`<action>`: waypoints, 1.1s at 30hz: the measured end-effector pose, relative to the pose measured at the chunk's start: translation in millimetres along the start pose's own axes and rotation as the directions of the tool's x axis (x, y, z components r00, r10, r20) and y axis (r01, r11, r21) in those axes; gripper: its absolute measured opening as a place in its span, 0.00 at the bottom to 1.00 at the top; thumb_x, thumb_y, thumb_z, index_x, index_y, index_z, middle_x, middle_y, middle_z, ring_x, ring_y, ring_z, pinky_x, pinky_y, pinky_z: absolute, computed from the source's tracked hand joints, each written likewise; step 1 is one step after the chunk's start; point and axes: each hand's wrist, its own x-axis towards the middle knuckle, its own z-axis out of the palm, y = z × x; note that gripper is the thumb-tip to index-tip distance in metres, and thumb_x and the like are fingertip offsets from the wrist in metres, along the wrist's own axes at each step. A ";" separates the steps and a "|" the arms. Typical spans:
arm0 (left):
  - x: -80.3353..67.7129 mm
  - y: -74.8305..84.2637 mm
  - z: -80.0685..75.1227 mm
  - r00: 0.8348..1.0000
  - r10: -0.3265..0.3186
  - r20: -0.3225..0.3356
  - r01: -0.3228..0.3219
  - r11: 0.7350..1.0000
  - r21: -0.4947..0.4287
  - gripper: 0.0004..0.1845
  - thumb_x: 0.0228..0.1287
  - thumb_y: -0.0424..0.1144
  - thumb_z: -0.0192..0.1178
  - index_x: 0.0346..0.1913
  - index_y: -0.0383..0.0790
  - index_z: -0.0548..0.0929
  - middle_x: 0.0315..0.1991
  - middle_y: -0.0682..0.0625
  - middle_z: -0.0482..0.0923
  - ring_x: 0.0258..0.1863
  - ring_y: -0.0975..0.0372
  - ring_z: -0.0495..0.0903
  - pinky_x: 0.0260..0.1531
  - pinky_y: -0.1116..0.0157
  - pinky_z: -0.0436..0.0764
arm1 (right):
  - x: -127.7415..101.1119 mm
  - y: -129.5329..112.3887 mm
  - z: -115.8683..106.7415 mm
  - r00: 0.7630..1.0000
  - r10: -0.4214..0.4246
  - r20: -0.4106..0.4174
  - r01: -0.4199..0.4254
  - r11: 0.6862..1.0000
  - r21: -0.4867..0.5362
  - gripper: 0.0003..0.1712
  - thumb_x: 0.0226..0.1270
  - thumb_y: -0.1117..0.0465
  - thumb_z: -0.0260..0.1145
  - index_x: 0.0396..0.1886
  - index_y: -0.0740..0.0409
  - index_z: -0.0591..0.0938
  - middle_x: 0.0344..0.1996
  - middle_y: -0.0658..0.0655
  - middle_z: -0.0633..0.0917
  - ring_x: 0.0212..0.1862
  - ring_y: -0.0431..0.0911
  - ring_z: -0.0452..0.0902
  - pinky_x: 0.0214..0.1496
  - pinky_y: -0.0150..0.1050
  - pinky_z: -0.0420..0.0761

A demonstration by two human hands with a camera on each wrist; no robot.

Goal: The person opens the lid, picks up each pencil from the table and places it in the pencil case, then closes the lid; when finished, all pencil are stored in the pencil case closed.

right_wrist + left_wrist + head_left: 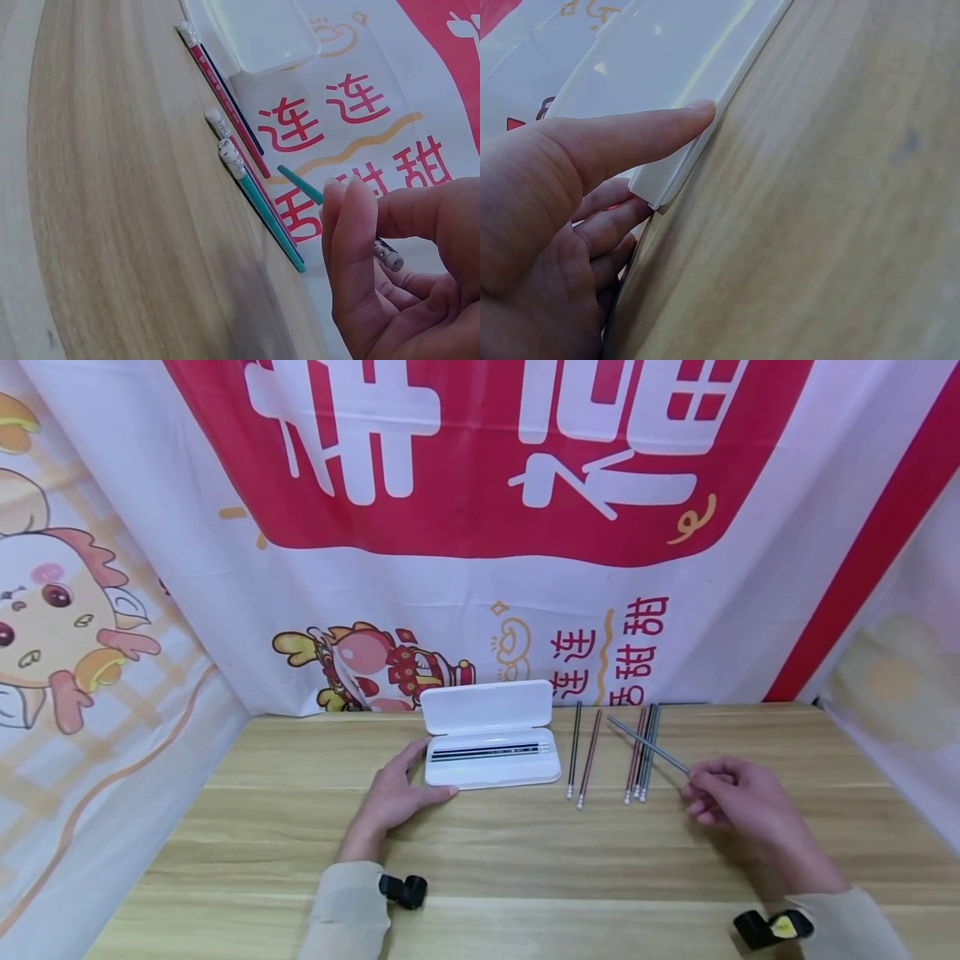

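An open white pencil case (491, 752) lies at the back middle of the wooden table (525, 860), with pencils inside its tray. My left hand (395, 793) rests against the case's left front corner (667, 180), thumb (645, 131) along its front edge and fingers straight. My right hand (731, 797) pinches a green pencil (647, 744) by its eraser end, lifted and pointing back-left; the same pencil (304, 185) shows in the right wrist view. Several red and green pencils (615, 752) lie side by side on the table right of the case, erasers toward me.
A printed red and white banner (480, 527) hangs behind the table and drapes down both sides. The loose pencils (240, 169) lie between the case (255, 30) and my right hand. Bare wood stretches across the front.
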 end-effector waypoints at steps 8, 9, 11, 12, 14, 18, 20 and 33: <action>0.1 0.5 0.2 1.000 -0.001 0.001 0.001 1.000 -0.001 0.52 0.57 0.54 0.82 0.83 0.54 0.67 0.86 0.43 0.61 0.87 0.41 0.54 0.82 0.33 0.58 | -1.3 -3.3 -1.0 1.000 -0.012 -0.014 0.012 1.000 -0.018 0.24 0.89 0.57 0.55 0.70 0.71 0.73 0.47 0.58 0.91 0.38 0.41 0.88 0.41 0.38 0.92; 0.3 0.4 0.2 1.000 -0.002 0.001 0.002 1.000 -0.003 0.52 0.58 0.54 0.82 0.83 0.54 0.67 0.86 0.43 0.61 0.87 0.41 0.54 0.83 0.33 0.58 | -1.6 -4.0 -1.4 1.000 -0.010 -0.014 0.010 1.000 -0.015 0.24 0.88 0.56 0.56 0.70 0.71 0.73 0.48 0.58 0.91 0.38 0.41 0.87 0.41 0.38 0.92; 0.4 0.8 0.4 1.000 -0.003 0.001 0.003 1.000 -0.005 0.52 0.58 0.54 0.82 0.83 0.55 0.67 0.86 0.43 0.61 0.87 0.41 0.54 0.83 0.33 0.58 | -1.8 -5.2 -1.8 1.000 -0.006 -0.016 0.006 1.000 -0.010 0.24 0.88 0.56 0.56 0.70 0.70 0.73 0.47 0.57 0.91 0.39 0.41 0.87 0.42 0.38 0.92; 0.6 0.9 0.6 1.000 -0.005 0.002 0.005 1.000 -0.005 0.52 0.58 0.54 0.82 0.83 0.55 0.67 0.86 0.43 0.61 0.87 0.41 0.54 0.83 0.33 0.58 | -2.0 -5.7 -2.0 1.000 -0.006 -0.016 0.005 1.000 -0.004 0.24 0.88 0.56 0.56 0.70 0.70 0.73 0.47 0.56 0.91 0.39 0.41 0.87 0.42 0.38 0.92; 0.5 1.2 0.7 1.000 -0.003 0.002 0.003 1.000 -0.008 0.52 0.58 0.54 0.82 0.83 0.55 0.67 0.86 0.43 0.61 0.87 0.41 0.54 0.82 0.33 0.58 | -2.5 -6.5 -2.2 1.000 -0.014 -0.016 0.014 1.000 0.014 0.24 0.88 0.58 0.57 0.70 0.71 0.73 0.45 0.54 0.91 0.40 0.41 0.88 0.44 0.38 0.92; 0.7 0.9 0.9 1.000 0.001 0.003 -0.001 1.000 -0.007 0.52 0.57 0.54 0.82 0.83 0.55 0.67 0.86 0.43 0.61 0.87 0.41 0.54 0.82 0.33 0.58 | -3.4 -7.3 -2.4 0.998 -0.062 -0.028 0.063 0.997 0.047 0.23 0.87 0.62 0.57 0.71 0.73 0.72 0.42 0.47 0.92 0.41 0.39 0.89 0.46 0.35 0.92; 0.9 0.2 0.7 1.000 0.005 0.002 -0.005 1.000 -0.006 0.52 0.57 0.54 0.82 0.83 0.55 0.67 0.86 0.43 0.61 0.87 0.41 0.54 0.82 0.33 0.58 | -3.7 -7.8 -2.2 0.995 -0.091 -0.035 0.093 0.994 0.055 0.23 0.86 0.64 0.57 0.71 0.75 0.73 0.41 0.45 0.92 0.42 0.38 0.90 0.46 0.35 0.92; -0.1 -0.2 -0.6 1.000 0.008 0.000 -0.008 1.000 -0.005 0.52 0.58 0.53 0.82 0.83 0.55 0.67 0.86 0.43 0.60 0.87 0.41 0.54 0.82 0.33 0.58 | -4.5 -10.5 2.6 0.994 -0.104 -0.039 0.106 0.993 0.058 0.22 0.85 0.63 0.60 0.68 0.74 0.75 0.42 0.46 0.92 0.42 0.38 0.90 0.47 0.35 0.92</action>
